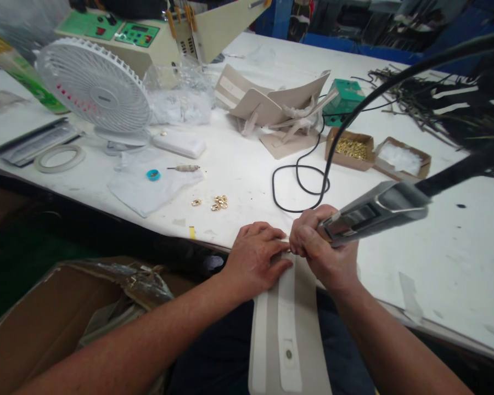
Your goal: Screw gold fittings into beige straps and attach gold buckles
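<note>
A beige panel with lighter strips (307, 329) lies from the table's front edge down over the lap. My left hand (259, 258) rests on its far end, fingers spread and pressing down. Close on the right, my right hand (325, 247) is wrapped round a grey and black power tool (370, 211) with a cable at its rear. The tool's tip is near the left fingertips at the panel's far end; the exact contact is hidden by the fingers. A small dark fastener (288, 354) sits on the panel's lower strip.
Gold rings (219, 203) lie ahead of my left hand. A black cable (274, 186) loops behind the tool. Farther back are beige pieces (267, 104), a box of gold parts (349, 149), a box of white parts (401, 159) and a fan (94, 88). A cardboard box (45, 312) stands lower left.
</note>
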`<state>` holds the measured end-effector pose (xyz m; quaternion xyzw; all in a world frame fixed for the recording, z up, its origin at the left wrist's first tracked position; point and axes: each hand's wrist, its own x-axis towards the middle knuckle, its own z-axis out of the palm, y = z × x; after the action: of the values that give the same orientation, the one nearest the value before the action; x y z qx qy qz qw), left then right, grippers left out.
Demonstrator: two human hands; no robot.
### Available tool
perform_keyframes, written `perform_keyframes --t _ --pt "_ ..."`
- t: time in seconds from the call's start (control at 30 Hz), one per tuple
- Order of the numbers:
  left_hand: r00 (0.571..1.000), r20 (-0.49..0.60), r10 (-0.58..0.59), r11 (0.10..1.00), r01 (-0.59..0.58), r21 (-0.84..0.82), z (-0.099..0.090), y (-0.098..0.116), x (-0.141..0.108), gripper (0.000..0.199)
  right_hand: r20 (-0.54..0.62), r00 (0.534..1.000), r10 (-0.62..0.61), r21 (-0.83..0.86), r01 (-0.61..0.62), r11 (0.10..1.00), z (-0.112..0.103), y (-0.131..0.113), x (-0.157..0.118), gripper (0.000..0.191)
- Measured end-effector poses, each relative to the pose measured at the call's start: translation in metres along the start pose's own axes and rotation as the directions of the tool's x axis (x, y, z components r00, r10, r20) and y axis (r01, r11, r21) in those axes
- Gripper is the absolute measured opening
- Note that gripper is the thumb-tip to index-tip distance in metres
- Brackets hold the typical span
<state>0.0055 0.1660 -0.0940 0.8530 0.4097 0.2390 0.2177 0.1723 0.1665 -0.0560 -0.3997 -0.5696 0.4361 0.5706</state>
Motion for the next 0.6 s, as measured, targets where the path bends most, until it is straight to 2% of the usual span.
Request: perform_keyframes --t 0.1,0.27,0.4,0.5,0.6 --pt "1.000 -0.007 0.001 1.000 -0.001 0.010 0.001 0.001 0.001 0.019 -0.004 0.999 -0.035 0.041 0.035 0.999 0.002 -0.004 0.001 0.026" --pt "1.000 -0.021 -0.001 1.000 0.001 -0.018 0.000 0.003 -0.001 0.016 0.019 1.000 -0.011 0.048 0.010 0.999 0.004 0.000 -0.006 0.023" --pt "1.000 -0.025 0.018 0.999 -0.019 -0.036 0.001 0.002 -0.005 0.020 -0.037 0.998 -0.055 0.164 0.060 0.985 0.007 0.004 -0.016 0.024" --pt "0.999 -0.030 -0.009 0.999 0.008 -0.035 0.001 0.003 -0.006 0.026 -0.084 0.991 -0.108 0.175 0.121 0.977 0.007 -0.024 -0.014 0.025" --pt "0.999 -0.023 -0.038 0.999 0.037 -0.028 0.000 0.005 -0.004 0.031 -0.281 0.945 -0.167 0.036 0.184 0.982 -0.002 -0.069 -0.001 0.031"
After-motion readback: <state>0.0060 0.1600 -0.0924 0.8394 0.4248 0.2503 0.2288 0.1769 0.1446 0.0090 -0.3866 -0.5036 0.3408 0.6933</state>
